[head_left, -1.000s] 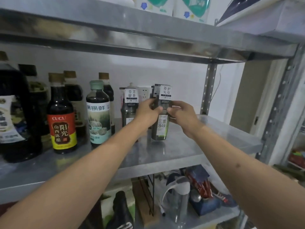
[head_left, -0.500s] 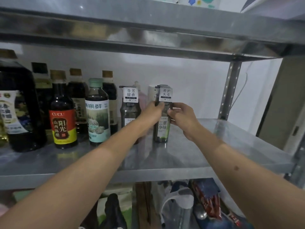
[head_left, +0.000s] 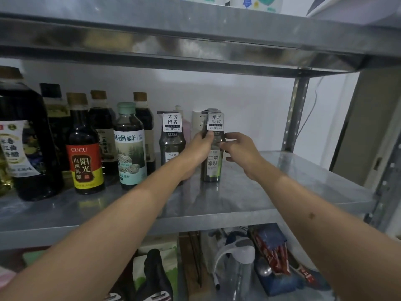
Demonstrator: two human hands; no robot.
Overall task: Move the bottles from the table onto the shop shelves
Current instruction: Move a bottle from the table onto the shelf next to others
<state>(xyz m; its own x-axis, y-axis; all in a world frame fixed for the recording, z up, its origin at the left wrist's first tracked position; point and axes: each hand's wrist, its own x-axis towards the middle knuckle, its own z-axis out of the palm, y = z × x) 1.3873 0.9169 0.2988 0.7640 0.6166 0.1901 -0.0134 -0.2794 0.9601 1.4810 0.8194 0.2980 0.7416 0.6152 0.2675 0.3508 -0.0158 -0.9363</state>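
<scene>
- The pump bottle (head_left: 211, 158) stands upright on the middle shelf (head_left: 271, 192), base on the metal, just right of a twin bottle (head_left: 171, 144) with the same white neck tag.
- The left hand (head_left: 200, 144) wraps the bottle's shoulder from the left, thumb across the front just under the tag; its fingers are clamped on the bottle.
- The right hand (head_left: 237, 148) comes in from the right at the same height, fingers curled and touching the bottle's side. It looks like a light pinch more than a full grip, and I judge it is there to turn or steady the bottle.
- Both hands hold high on the bottle, probably so the label faces out and lines up with its twin.
- To the left, dark sauce bottles (head_left: 86, 153) fill the shelf in a row, labels forward, so this one extends that row to the right, where bare shelf remains.
- The placing looks nearly finished: the bottle is set down, only letting go remains.
- Risk: a tall, narrow bottle may tip if released unevenly.
</scene>
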